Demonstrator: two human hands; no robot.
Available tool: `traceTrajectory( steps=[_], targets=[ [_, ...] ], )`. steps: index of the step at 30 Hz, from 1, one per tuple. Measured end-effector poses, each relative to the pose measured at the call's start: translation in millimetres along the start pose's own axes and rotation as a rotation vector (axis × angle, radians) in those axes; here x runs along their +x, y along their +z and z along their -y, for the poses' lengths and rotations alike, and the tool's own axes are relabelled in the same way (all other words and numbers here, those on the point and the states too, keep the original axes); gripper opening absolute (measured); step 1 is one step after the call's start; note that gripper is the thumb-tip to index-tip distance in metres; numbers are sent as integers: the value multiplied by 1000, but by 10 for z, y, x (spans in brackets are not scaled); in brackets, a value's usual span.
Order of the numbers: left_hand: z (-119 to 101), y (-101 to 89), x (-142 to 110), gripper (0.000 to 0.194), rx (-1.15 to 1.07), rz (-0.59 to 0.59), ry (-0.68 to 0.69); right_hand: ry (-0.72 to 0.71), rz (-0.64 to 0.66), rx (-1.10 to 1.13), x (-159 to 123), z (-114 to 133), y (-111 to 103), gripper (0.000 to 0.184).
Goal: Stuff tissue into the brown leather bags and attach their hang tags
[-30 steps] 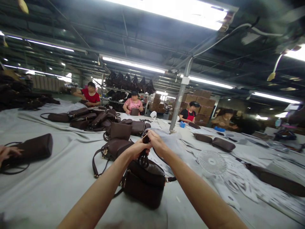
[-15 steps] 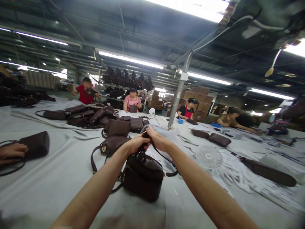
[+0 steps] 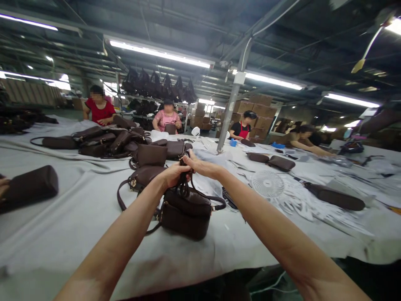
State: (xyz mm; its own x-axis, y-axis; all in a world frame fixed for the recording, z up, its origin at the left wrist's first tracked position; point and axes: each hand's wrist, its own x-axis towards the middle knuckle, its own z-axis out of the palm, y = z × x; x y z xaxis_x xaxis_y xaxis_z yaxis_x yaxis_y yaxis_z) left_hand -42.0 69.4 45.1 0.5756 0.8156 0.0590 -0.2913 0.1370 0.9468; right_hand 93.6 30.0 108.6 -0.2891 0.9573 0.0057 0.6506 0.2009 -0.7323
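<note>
A dark brown handbag (image 3: 186,215) sits on the cloth-covered table in front of me, its long strap (image 3: 203,193) rising from its right side. Above the bag, my left hand (image 3: 175,173) is closed around gathered dark strap pieces. Touching it from the right, my right hand (image 3: 200,164) pinches the upper part of the same strap bundle. Part of the bundle is hidden between my fingers. Close behind my left wrist lies another brown bag (image 3: 145,175) with a looped strap and gold-coloured fittings.
A pile of brown bags (image 3: 106,140) lies at left-back. A white fan (image 3: 267,184) and paper scraps are on the right, near a long brown bag (image 3: 335,196). A metal post (image 3: 232,110) rises behind. At far left, another person's hand touches a bag (image 3: 33,188); co-workers sit beyond.
The view has shifted, showing the table's front edge. Both my hands still hold the strap bundle. The co-worker in red at the back left has lowered their hands onto the table.
</note>
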Motion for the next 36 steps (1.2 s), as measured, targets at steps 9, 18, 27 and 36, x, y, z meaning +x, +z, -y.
traceTrajectory(
  steps=[9, 18, 27, 36],
  targets=[
    [-10, 47, 108, 32, 90, -68, 69, -192, -318, -149, 120, -150, -50, 70],
    [-128, -66, 33, 23, 182, 105, -67, -319, -31, -229, 156, -212, -185, 67],
    [-89, -69, 48, 17, 294, 174, -77, -330, -118, -316, 243, -153, -161, 6],
    [101, -128, -56, 23, 258, -10, 33, -33, -50, 98, 139, -221, -142, 18]
  ],
)
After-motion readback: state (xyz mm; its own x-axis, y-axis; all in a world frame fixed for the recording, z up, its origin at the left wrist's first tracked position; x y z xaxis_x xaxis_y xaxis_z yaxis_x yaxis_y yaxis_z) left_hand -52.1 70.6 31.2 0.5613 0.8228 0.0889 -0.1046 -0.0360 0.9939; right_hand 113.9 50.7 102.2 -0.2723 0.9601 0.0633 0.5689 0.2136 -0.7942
